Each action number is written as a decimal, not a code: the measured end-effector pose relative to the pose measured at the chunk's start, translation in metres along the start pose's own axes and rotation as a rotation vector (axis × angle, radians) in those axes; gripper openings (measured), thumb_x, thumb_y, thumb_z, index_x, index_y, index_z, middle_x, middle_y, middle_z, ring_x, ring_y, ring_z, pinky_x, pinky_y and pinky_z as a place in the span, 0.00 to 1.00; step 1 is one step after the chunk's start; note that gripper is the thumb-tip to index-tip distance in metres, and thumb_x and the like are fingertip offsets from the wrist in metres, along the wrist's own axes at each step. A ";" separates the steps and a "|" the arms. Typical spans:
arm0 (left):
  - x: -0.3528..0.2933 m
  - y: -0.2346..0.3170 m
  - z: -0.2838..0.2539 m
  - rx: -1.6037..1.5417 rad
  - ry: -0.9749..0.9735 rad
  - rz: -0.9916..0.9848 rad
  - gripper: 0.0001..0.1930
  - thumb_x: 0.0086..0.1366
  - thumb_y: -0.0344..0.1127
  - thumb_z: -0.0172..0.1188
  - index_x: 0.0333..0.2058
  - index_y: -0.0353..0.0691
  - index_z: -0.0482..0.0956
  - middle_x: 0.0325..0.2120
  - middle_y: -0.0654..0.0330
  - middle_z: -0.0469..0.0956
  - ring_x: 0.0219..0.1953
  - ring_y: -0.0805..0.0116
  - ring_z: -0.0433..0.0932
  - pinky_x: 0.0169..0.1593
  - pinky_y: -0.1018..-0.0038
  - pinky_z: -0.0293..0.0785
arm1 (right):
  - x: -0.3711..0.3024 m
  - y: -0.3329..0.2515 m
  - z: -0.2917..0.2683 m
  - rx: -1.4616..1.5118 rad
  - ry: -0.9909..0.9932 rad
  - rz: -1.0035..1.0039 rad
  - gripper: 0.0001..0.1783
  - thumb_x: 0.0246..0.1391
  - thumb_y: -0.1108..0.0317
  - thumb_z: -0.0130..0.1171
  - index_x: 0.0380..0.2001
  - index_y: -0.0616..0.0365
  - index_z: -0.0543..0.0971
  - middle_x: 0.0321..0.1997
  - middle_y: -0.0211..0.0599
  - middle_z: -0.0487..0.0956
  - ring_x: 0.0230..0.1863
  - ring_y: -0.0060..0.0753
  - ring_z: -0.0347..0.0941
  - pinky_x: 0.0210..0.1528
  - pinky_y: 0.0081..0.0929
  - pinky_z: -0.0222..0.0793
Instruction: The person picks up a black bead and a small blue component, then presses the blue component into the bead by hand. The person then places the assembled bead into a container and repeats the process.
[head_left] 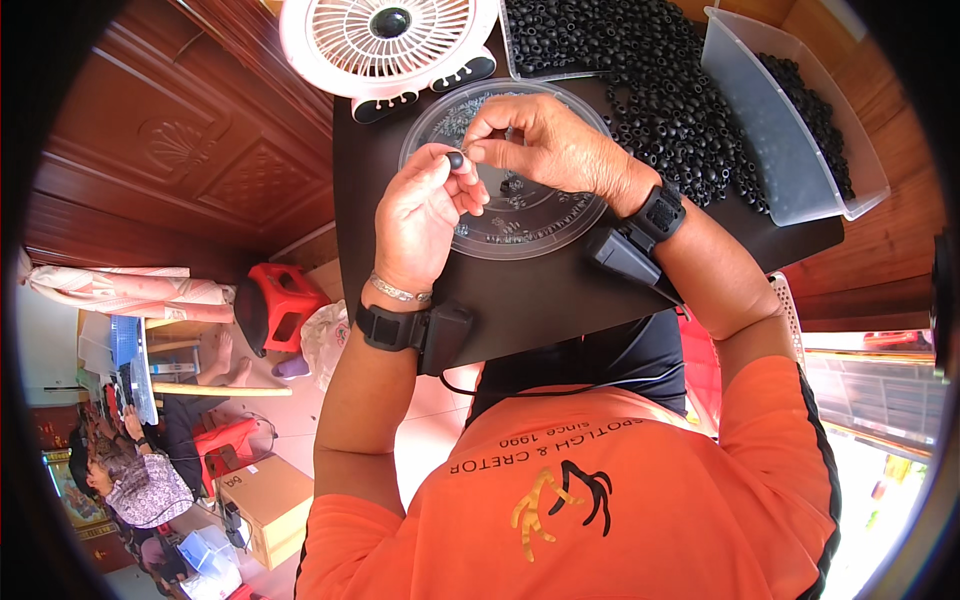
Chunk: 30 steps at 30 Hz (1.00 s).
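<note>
Pinching left hand (418, 215): thumb and fingers are gripping one black bead (455, 160) above the round clear tray (545, 248), seemingly mid-step.
Right hand (555, 145): thumb and forefinger are bending together just beside the bead; whether they are gripping something tiny, I cannot tell.
Small clear pieces (510, 236): many are lying in the tray, likely left to use.
Black pile (670, 90): plenty is waiting; finished ones cannot be told apart.
Background, left: a person (150, 490) is sitting near a cardboard box (265, 505).
White fan (390, 22): is standing behind the tray.
Obstruction: the right hand is covering part of the tray.
Plastic bin (755, 110): is holding more black pieces (815, 125).
</note>
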<state>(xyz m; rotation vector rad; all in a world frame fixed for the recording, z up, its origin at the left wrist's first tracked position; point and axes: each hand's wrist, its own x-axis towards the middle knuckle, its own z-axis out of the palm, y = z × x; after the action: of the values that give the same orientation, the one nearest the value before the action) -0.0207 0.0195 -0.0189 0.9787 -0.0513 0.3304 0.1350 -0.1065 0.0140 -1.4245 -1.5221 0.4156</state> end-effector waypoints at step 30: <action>-0.002 0.005 0.008 0.071 0.032 -0.019 0.11 0.68 0.38 0.47 0.40 0.37 0.71 0.30 0.55 0.74 0.30 0.65 0.74 0.33 0.75 0.68 | 0.001 0.004 -0.023 0.110 0.102 0.111 0.08 0.57 0.71 0.60 0.39 0.63 0.80 0.36 0.26 0.79 0.40 0.16 0.72 0.46 0.18 0.69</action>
<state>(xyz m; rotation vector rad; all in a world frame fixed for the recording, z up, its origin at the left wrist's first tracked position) -0.0234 0.0148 -0.0111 1.0432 -0.0008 0.3320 0.1555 -0.1126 0.0224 -1.4260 -1.3229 0.4792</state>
